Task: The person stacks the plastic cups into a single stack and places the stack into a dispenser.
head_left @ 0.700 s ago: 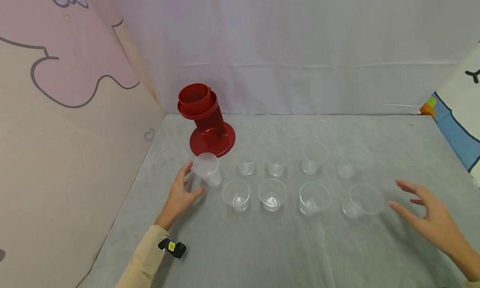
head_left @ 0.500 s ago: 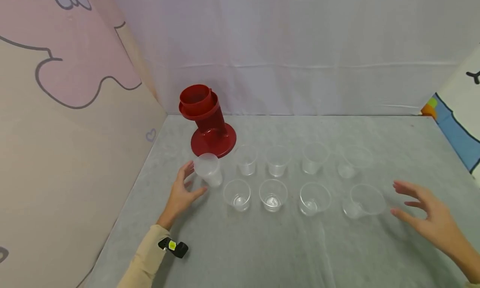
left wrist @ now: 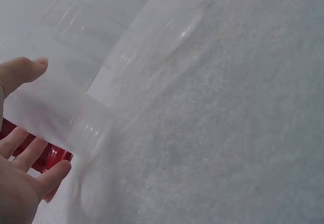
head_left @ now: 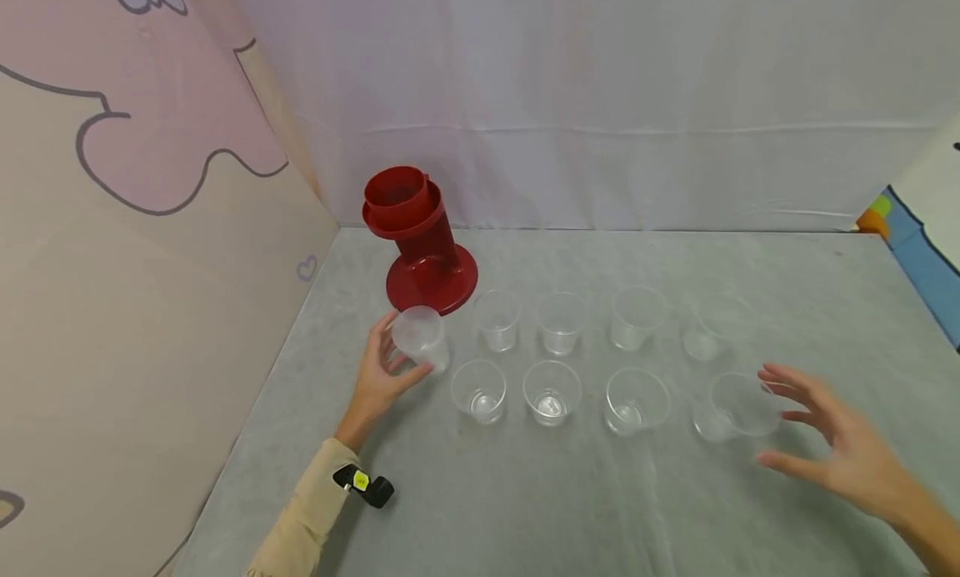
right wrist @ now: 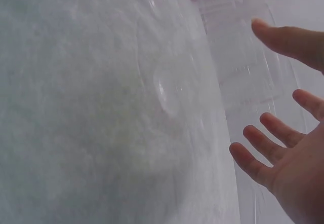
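In the head view my left hand reaches around a cloudy white plastic cup at the left end of the cups. Its thumb lies at the cup's near side, its fingers at the far left side. The left wrist view has this cup between the thumb and loosely spread fingers. My right hand is beside the front-right clear plastic cup, fingers and thumb spread apart, fingertips right at its rim. The right wrist view shows the right hand with spread fingers and nothing gripped.
Several more clear cups stand in two rows, among them a front cup and a back cup. A red stand with a round base and a cup-like top is behind the cloudy cup. A white curtain borders the grey table.
My left hand has moved right, its thumb now overlapping the cloudy cup. My right hand has moved left to the front-right cup. The cups stay in place.
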### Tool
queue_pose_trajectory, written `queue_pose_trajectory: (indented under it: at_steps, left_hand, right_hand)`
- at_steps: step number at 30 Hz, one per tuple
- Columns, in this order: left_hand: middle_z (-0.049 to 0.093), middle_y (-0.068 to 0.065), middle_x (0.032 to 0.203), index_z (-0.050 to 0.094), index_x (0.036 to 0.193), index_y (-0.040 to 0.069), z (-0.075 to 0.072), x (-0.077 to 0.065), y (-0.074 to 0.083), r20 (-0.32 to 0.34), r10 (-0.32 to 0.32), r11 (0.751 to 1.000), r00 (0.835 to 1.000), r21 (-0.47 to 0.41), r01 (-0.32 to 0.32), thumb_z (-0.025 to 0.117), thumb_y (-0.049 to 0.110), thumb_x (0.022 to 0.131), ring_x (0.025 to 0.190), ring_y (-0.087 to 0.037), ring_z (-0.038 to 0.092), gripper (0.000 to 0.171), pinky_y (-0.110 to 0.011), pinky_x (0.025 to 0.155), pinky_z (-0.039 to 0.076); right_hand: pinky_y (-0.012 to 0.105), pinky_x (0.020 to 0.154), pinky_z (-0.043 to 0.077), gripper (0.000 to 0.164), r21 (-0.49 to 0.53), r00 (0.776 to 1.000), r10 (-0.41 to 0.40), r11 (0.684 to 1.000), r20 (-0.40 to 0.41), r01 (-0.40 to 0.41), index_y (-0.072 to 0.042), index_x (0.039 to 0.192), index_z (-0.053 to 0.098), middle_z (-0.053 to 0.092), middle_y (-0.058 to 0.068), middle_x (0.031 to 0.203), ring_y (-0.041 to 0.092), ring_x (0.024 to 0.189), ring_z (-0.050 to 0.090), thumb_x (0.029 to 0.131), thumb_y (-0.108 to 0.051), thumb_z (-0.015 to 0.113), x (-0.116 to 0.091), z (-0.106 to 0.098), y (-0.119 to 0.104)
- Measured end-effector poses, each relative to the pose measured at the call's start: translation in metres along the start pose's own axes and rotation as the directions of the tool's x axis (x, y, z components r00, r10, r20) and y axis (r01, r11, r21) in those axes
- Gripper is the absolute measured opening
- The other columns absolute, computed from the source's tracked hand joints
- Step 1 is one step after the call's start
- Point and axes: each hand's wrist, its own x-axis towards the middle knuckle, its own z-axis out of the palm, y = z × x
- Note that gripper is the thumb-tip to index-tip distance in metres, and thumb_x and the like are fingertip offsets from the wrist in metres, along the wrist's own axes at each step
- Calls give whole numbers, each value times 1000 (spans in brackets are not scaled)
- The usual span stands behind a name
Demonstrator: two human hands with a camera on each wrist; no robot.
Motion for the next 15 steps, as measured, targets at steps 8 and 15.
queue_pose_trajectory:
  at_steps: [8, 15]
  left_hand:
    - [44, -12, 138, 34, 142, 6, 2, -2, -4, -12, 39, 999, 999, -21, -39, 73, 1, 80, 124, -29, 45, 73, -49, 94, 45]
    - [45, -12, 137, 34, 141, 6, 3, 1, -6, 8, 55, 998, 998, -19, -54, 73, 1, 80, 123, -29, 46, 72, -49, 90, 48]
  right_hand:
    - [5, 73, 39, 103, 9, 998, 25, 1000, -53, -25, -18, 146, 32, 48, 8, 133, -15, 109, 37, 61, -14, 90, 4, 12, -4]
    - [5, 74, 43, 95, 100, 990, 29, 995, -136, -15, -12, 142, 38, 52, -8, 126, -9, 108, 46, 61, 1, 87, 4, 24, -1]
